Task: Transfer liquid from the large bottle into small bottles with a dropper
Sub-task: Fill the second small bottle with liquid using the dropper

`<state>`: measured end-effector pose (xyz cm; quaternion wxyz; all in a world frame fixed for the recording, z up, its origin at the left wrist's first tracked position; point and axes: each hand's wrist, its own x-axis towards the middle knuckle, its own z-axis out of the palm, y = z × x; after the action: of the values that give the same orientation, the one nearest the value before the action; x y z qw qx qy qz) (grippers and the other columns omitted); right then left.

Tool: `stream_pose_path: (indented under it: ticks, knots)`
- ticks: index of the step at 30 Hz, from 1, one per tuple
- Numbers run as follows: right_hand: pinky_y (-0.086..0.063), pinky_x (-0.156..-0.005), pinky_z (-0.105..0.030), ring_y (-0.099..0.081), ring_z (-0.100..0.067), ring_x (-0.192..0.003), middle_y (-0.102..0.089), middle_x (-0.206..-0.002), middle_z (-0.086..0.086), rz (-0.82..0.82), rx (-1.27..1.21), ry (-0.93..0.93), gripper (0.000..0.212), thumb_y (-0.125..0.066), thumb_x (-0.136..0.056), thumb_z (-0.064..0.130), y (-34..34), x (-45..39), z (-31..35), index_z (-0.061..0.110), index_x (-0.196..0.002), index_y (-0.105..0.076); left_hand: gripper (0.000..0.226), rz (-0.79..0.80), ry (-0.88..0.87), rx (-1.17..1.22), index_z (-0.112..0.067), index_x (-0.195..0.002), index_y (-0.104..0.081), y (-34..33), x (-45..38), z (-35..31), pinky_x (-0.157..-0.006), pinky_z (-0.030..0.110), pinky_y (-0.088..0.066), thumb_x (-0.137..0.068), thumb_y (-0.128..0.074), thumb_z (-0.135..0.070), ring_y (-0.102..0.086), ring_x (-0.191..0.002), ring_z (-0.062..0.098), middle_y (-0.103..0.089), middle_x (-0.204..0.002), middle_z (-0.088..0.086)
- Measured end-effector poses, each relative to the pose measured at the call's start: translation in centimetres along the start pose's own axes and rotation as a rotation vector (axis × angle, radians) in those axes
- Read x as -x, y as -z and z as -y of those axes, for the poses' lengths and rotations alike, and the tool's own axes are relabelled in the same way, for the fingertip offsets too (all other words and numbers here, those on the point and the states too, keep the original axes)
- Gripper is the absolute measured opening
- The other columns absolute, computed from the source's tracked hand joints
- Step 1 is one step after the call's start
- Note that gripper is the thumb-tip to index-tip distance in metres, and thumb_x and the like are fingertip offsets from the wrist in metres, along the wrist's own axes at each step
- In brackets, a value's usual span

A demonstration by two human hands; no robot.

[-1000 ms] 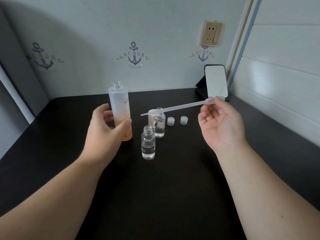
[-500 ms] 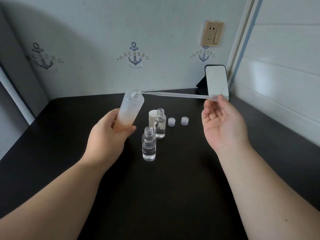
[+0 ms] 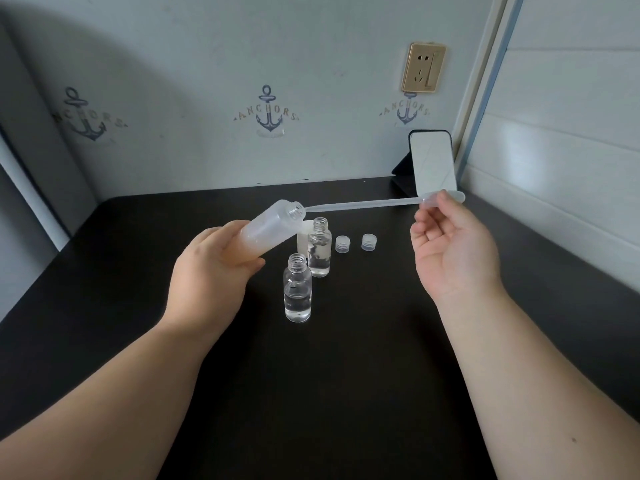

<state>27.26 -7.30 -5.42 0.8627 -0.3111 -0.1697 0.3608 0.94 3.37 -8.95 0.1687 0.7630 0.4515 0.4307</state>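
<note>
My left hand (image 3: 211,271) grips the large frosted bottle (image 3: 270,226), lifted off the table and tilted steeply right, its open mouth facing the dropper. My right hand (image 3: 450,251) pinches the bulb of the clear plastic dropper (image 3: 363,204), which lies almost level with its tip right at the bottle's mouth. Two small clear bottles stand uncapped below: the near one (image 3: 297,289) and the far one (image 3: 319,247), both partly filled with clear liquid.
Two small ribbed caps (image 3: 342,244) (image 3: 369,242) and a larger white cap (image 3: 303,237) sit behind the small bottles on the black table (image 3: 346,393). A phone (image 3: 431,162) leans on a stand at the back right corner. Walls close in behind and right.
The large bottle has been lifted from upright on the table and tilted further right. The dropper has swung level, and its tip now meets the bottle's mouth.
</note>
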Motion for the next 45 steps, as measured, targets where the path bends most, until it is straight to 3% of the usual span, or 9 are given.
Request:
stream_pose_path:
  ticks: [4, 8, 13, 18, 30, 45]
  knots:
    - [-0.053, -0.063, -0.022, -0.066, -0.013, -0.065, -0.072, -0.078, -0.004, 0.09, 0.088, 0.016, 0.025, -0.065, -0.093, 0.007, -0.1, 0.0, -0.3, 0.012, -0.071, -0.076, 0.049, -0.007, -0.021, -0.026, -0.034, -0.125, -0.067, -0.3, 0.1, 0.0, -0.083, 0.011, -0.032, -0.081, -0.081, -0.017, -0.049, -0.101, 0.001, -0.058, -0.107, -0.023]
    - [-0.053, -0.068, -0.022, -0.067, -0.014, -0.072, -0.074, -0.086, -0.006, 0.281, 0.25, 0.04, 0.018, -0.067, -0.091, 0.008, -0.3, 0.5, -1.0, 0.013, -0.078, -0.078, 0.053, 0.0, -0.095, -0.07, -0.025, -0.128, -0.068, -0.4, 0.2, -0.1, -0.092, 0.025, -0.038, -0.078, -0.084, -0.012, -0.055, -0.109, 0.016, -0.061, -0.112, -0.016]
    - [-0.052, -0.072, -0.024, -0.065, -0.013, -0.073, -0.074, -0.089, -0.01, 0.376, 0.467, 0.029, 0.013, -0.069, -0.092, 0.006, -1.0, 1.5, -2.6, 0.009, -0.085, -0.079, 0.053, 0.008, -0.143, -0.1, -0.021, -0.127, -0.069, -0.5, 0.2, -0.3, -0.092, 0.028, -0.037, -0.077, -0.085, -0.01, -0.055, -0.11, 0.021, -0.065, -0.115, -0.009]
    - [-0.051, -0.07, -0.025, -0.063, -0.013, -0.071, -0.069, -0.073, -0.003, 0.395, 0.644, 0.017, 0.009, -0.073, -0.09, 0.013, -1.2, 2.0, -3.6, 0.016, -0.09, -0.082, 0.053, 0.01, -0.14, -0.097, -0.022, -0.126, -0.069, -0.6, 0.3, -0.3, -0.092, 0.03, -0.039, -0.077, -0.085, -0.01, -0.055, -0.11, 0.022, -0.066, -0.116, -0.008]
    - [-0.049, -0.071, -0.03, -0.064, -0.016, -0.071, -0.069, -0.076, -0.006, 0.406, 0.659, -0.015, 0.016, -0.075, -0.08, 0.026, -1.3, 2.0, -3.3, 0.018, -0.092, -0.081, 0.052, 0.013, -0.124, -0.101, -0.025, -0.126, -0.069, -0.7, 0.2, 0.0, -0.089, 0.026, -0.036, -0.077, -0.085, -0.015, -0.055, -0.108, 0.02, -0.065, -0.114, -0.01]
    - [-0.052, -0.066, -0.025, -0.064, -0.016, -0.067, -0.07, -0.076, -0.003, 0.353, 0.539, -0.039, 0.01, -0.074, -0.082, 0.021, -1.1, 1.5, -2.9, 0.018, -0.088, -0.081, 0.053, 0.002, -0.112, -0.111, -0.025, -0.126, -0.069, -0.9, 0.1, 0.2, -0.09, 0.027, -0.036, -0.076, -0.086, -0.016, -0.055, -0.108, 0.018, -0.065, -0.114, -0.01]
